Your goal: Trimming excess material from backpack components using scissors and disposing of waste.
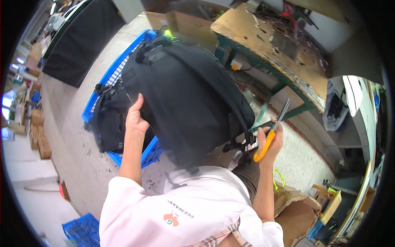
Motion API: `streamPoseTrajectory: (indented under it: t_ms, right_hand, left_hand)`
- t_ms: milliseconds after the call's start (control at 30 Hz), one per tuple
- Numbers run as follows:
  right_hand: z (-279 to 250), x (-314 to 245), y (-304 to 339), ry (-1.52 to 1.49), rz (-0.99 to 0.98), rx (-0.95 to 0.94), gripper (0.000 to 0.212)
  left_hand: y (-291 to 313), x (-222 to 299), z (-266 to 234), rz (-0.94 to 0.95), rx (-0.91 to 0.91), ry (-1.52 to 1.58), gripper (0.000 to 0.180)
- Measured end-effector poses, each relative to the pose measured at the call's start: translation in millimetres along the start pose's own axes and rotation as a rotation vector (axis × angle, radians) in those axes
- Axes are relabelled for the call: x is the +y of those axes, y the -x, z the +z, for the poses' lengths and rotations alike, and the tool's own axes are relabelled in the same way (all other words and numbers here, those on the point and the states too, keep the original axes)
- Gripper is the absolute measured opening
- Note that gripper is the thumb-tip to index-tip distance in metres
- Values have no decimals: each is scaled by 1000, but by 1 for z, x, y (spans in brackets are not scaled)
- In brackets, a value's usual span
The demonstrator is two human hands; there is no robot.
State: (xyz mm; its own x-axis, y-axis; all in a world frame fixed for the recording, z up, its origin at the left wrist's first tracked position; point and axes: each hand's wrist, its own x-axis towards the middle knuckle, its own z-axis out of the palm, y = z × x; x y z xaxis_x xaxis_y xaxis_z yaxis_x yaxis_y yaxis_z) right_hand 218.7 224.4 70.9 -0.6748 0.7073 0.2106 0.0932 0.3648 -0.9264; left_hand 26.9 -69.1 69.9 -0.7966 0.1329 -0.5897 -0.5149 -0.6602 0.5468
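A large black backpack [189, 99] fills the middle of the view, tilted in front of my body, with straps hanging at its right lower side. My left hand [137, 118] grips its left edge, thumb up on the near side; the other fingers are mostly hidden. In my right hand [275, 144] is a pair of scissors [267, 146] with yellow handles, blades pointing up and away. That hand sits beside the hanging straps [246, 138] at the backpack's right end. Whether its fingers also touch a strap, I cannot tell.
Behind the backpack stands a blue plastic crate [108, 73] with more black bags [110, 129]. A worn workbench [247, 31] with green legs, littered with scraps, is at far right. An open cardboard box [298, 214] lies right of me, and another blue crate [82, 230] lower left.
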Motion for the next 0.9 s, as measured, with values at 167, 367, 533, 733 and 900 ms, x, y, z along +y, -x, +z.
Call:
streamPoseTrajectory:
  t_ms: [167, 367, 533, 733, 900]
  right_hand:
    - [3, -35, 23, 26, -241, -417, 82]
    - [44, -59, 45, 385, -715, -494, 84]
    - [39, -20, 18, 515, -796, -59, 61]
    - [-3, -45, -30, 163, -689, -98, 53]
    - [-44, -84, -49, -268, -384, -415, 46]
  left_hand:
    - [38, 2, 15, 4, 16, 92, 29]
    - [54, -37, 47, -221, 78, 226, 25]
    - [77, -52, 58, -200, 2, 45, 22]
    - [100, -35, 86, 210, -421, -370, 30]
    - [-30, 54, 51, 772, -178, -686, 57]
